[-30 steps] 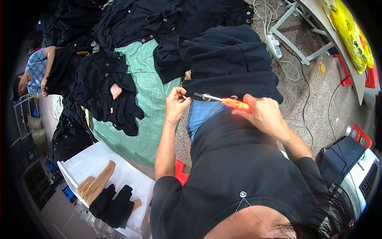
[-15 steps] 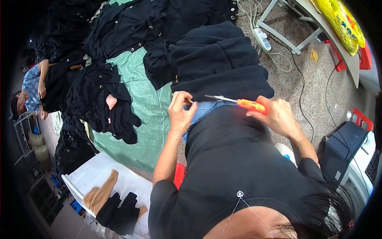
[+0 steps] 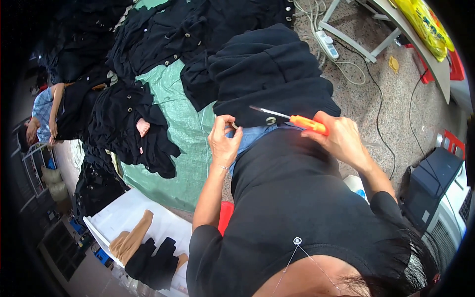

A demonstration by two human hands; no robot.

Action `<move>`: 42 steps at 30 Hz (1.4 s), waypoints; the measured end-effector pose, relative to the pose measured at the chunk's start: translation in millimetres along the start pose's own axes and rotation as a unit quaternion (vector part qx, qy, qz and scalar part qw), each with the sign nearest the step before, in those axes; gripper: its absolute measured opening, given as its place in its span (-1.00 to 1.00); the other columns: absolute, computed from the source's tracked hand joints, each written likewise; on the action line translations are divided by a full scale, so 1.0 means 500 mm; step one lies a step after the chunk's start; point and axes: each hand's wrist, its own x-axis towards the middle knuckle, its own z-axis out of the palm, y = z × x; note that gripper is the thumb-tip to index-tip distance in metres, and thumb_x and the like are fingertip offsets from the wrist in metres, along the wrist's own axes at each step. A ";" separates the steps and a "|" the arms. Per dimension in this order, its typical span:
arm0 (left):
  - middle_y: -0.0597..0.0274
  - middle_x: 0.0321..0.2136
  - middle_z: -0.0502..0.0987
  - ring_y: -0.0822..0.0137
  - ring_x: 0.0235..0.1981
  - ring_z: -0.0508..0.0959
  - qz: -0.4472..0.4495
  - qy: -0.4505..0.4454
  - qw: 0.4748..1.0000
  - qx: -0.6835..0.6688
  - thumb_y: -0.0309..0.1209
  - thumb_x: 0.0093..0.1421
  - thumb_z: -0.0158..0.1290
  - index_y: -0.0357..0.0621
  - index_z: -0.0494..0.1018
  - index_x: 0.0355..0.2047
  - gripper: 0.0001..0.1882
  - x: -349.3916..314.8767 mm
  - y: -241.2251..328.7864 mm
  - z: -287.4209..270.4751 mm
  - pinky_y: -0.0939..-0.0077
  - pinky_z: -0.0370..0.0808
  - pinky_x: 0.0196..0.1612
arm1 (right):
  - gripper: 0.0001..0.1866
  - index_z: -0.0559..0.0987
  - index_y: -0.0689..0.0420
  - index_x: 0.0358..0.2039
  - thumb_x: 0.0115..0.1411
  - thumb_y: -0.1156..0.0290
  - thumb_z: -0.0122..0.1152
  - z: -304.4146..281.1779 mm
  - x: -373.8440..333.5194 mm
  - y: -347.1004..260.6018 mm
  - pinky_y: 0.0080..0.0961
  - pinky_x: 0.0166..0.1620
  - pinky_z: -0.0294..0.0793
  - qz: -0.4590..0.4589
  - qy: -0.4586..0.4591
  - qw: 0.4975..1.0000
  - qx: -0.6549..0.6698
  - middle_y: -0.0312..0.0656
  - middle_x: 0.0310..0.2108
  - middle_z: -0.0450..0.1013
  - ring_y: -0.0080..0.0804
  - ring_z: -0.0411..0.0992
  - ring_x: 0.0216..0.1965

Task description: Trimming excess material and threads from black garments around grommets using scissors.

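My right hand (image 3: 341, 136) grips an orange-handled tool (image 3: 309, 123) with a thin metal shaft pointing left; its exact kind is unclear. The shaft passes over a black knit garment (image 3: 277, 74) heaped across my lap. Near the shaft, a round metallic button (image 3: 270, 120) shows at the garment's near edge. To the left, my left hand (image 3: 225, 141) is closed in a pinch beside that edge, with something small and pale between thumb and fingers that I cannot make out. Blue denim (image 3: 255, 137) shows between the garment and my black shirt.
Piles of black garments (image 3: 163, 34) cover a green sheet (image 3: 163, 99) ahead and left. A co-worker (image 3: 44, 111) sits at far left. White bin (image 3: 163, 218) with tan and black pieces stands lower left. At right are a table (image 3: 435, 69), cables and a power strip (image 3: 326, 45).
The tool's tip has moved slightly left and up, and my right hand has shifted a little left. My left hand keeps its pinch. The metallic button now shows more clearly.
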 end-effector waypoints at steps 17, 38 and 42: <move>0.12 -0.38 0.45 0.07 -0.33 0.52 0.271 -0.137 0.935 0.181 -0.64 -0.11 0.17 -0.21 0.39 -0.31 -0.69 0.054 0.059 0.074 0.26 0.49 -0.25 | -0.58 0.56 0.10 -0.35 0.13 -0.04 0.33 -0.028 -0.093 0.058 -0.13 -0.41 0.43 0.098 -0.015 0.995 0.022 0.00 -0.64 0.47 0.08 0.49 -0.52; 0.18 -0.34 0.50 0.15 -0.34 0.54 0.372 -0.272 0.884 0.084 -0.59 -0.05 0.27 -0.20 0.53 -0.29 -0.73 0.084 0.122 0.149 0.36 0.50 -0.28 | -0.47 0.48 0.06 -0.03 -0.02 0.30 0.47 0.119 -0.030 0.169 -0.24 -0.20 0.55 0.057 0.156 0.982 0.090 -0.16 -0.15 0.47 -0.03 0.53 -0.18; 0.23 -0.37 0.50 0.17 -0.29 0.52 0.390 -0.237 0.884 0.098 -0.53 -0.08 0.28 -0.12 0.53 -0.28 -0.70 0.101 0.108 0.172 0.33 0.49 -0.26 | -0.63 0.49 0.02 -0.10 0.09 0.28 0.34 0.078 0.052 0.199 -0.16 -0.27 0.52 -0.009 0.185 0.981 0.049 -0.17 -0.22 0.51 0.01 0.53 -0.27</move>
